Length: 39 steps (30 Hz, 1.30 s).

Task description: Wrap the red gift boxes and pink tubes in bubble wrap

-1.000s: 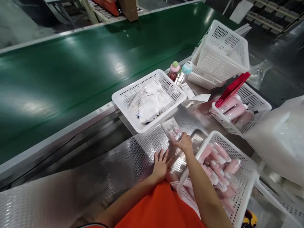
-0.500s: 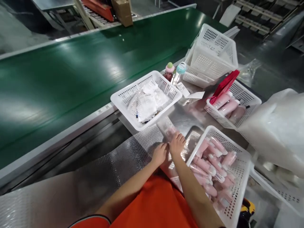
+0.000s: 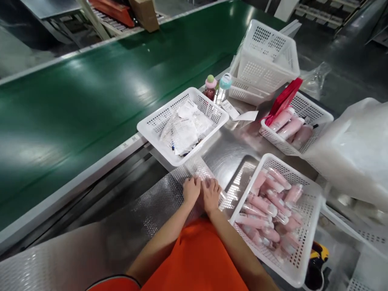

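My left hand [image 3: 191, 190] and my right hand [image 3: 211, 195] are side by side, fingers curled over a rolled piece of bubble wrap [image 3: 198, 166]. The roll lies slantwise on the metal table, and what is inside it is hard to see through the film and my fingers. A long sheet of bubble wrap [image 3: 162, 196] runs from beneath my hands toward the lower left. Just right of my hands stands a white basket [image 3: 313, 206] holding several pink tubes [image 3: 263, 205] with clear caps.
Beyond my hands, a white basket [image 3: 147, 130] holds packed clear bags with white labels [image 3: 185, 128]. Two drink bottles [image 3: 224, 87] stand behind it. A smaller basket [image 3: 321, 115] holds pink tubes and red pouches [image 3: 283, 99]. A green conveyor belt [image 3: 100, 97] crosses the back left.
Both hands have moved left and toward me with the bubble wrap roll. The roll looks thicker and more of it shows beyond the fingers. My view has shifted slightly.
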Each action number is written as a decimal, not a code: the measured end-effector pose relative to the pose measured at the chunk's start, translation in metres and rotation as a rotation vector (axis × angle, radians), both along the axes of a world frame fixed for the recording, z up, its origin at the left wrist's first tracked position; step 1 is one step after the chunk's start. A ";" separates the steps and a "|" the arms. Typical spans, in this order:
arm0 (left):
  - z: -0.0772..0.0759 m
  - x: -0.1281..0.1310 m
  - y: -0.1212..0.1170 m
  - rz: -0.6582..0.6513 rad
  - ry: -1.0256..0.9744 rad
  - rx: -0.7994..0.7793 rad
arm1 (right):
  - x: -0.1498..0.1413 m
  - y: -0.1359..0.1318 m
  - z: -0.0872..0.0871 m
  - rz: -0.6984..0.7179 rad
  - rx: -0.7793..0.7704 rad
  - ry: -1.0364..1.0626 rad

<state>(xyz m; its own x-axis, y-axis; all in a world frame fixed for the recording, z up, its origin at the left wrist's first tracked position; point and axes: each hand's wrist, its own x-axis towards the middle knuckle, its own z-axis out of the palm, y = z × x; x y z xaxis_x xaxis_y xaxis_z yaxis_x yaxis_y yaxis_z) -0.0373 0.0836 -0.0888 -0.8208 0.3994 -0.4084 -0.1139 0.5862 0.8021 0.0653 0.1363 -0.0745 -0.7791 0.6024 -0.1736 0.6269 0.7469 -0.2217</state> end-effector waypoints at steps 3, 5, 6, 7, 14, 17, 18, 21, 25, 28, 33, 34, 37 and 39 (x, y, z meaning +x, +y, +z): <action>0.003 0.003 -0.004 -0.048 -0.060 0.005 | -0.009 0.013 0.005 -0.100 -0.035 -0.053; 0.003 0.010 0.007 -0.096 -0.131 0.030 | -0.013 0.027 0.010 -0.121 -0.073 -0.090; 0.002 0.014 0.015 -0.121 -0.170 0.053 | -0.014 0.036 0.012 -0.140 -0.088 -0.107; 0.002 0.019 0.026 -0.140 -0.207 0.083 | -0.014 0.047 0.014 -0.169 -0.098 -0.123; -0.003 0.045 0.071 -0.383 0.146 0.029 | -0.004 0.103 0.006 -0.290 -0.145 -0.243; -0.004 0.047 0.055 -0.516 0.313 -0.163 | -0.007 0.098 -0.004 -0.300 -0.124 -0.229; -0.005 0.046 0.050 -0.557 0.318 -0.220 | -0.009 0.095 -0.004 -0.305 -0.135 -0.215; -0.007 0.041 0.038 -0.632 0.311 -0.318 | -0.008 0.091 0.009 -0.275 -0.250 -0.178; -0.005 0.033 0.037 -0.638 0.384 -0.241 | 0.037 0.097 0.049 -0.219 -0.265 0.120; 0.003 0.049 0.039 -0.625 0.431 -0.101 | 0.126 0.095 0.073 -0.409 -0.003 0.434; 0.014 0.115 0.039 -0.850 -0.039 0.003 | 0.310 0.071 0.058 -1.096 0.239 0.362; 0.015 0.126 0.039 -0.852 -0.107 -0.003 | 0.335 0.065 0.050 -1.166 0.203 0.325; 0.021 0.144 0.042 -0.780 -0.183 0.020 | 0.373 0.047 0.029 -1.215 0.002 0.300; 0.030 0.145 0.044 -0.779 -0.264 0.047 | 0.374 0.039 0.019 -1.196 -0.082 0.332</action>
<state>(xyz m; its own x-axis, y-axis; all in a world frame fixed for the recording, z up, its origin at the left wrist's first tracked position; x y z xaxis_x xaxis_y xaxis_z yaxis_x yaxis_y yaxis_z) 0.1077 0.1281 -0.0588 -0.1805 0.8360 -0.5182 0.1233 0.5420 0.8313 0.4394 0.1756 -0.0551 0.2378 0.9606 -0.1439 0.8089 -0.2779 -0.5182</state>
